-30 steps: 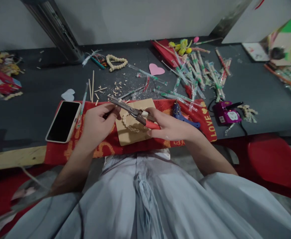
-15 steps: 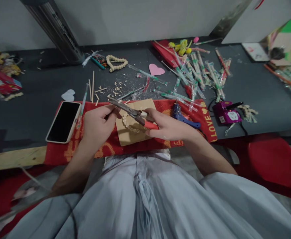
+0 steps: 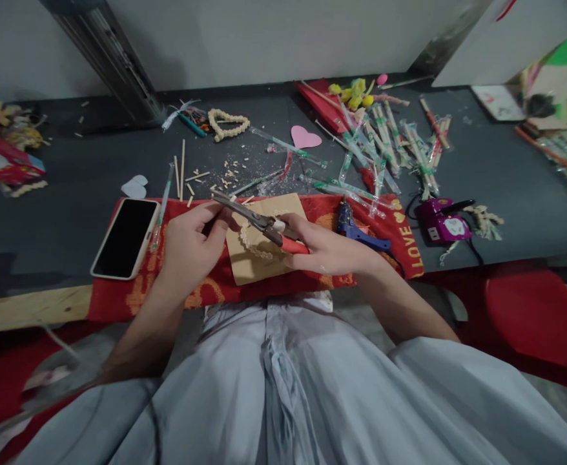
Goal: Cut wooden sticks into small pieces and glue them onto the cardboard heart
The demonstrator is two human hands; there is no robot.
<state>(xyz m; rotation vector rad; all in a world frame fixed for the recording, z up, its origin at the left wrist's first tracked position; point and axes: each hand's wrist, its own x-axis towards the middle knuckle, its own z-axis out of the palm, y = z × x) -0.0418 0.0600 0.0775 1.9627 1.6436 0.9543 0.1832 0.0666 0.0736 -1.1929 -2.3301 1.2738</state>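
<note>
My right hand (image 3: 325,248) is wrapped round the handles of a pair of red-handled shears (image 3: 254,219), whose metal blades point left. Near the blade tips, my left hand (image 3: 194,242) is closed in a pinch; what it holds is too small and hidden to make out. Below the blades lies a tan board (image 3: 249,271), with a beaded-looking, pale curved outline (image 3: 252,245) on it, partly covered by my right hand and the shears. The board rests on a red cloth (image 3: 206,287) with orange and yellow lettering.
Left of my left hand lies a phone (image 3: 126,239). To the right are a blue glue gun (image 3: 361,232) and a purple device (image 3: 441,219). Behind are cut stick pieces (image 3: 230,174), a pale heart-shaped frame (image 3: 228,123), a pink paper heart (image 3: 305,137) and several wrapped sticks (image 3: 385,139).
The handles of the shears look pressed closer together in my right hand, with less of the white part showing. My left hand stays pinched at nearly the same spot.
</note>
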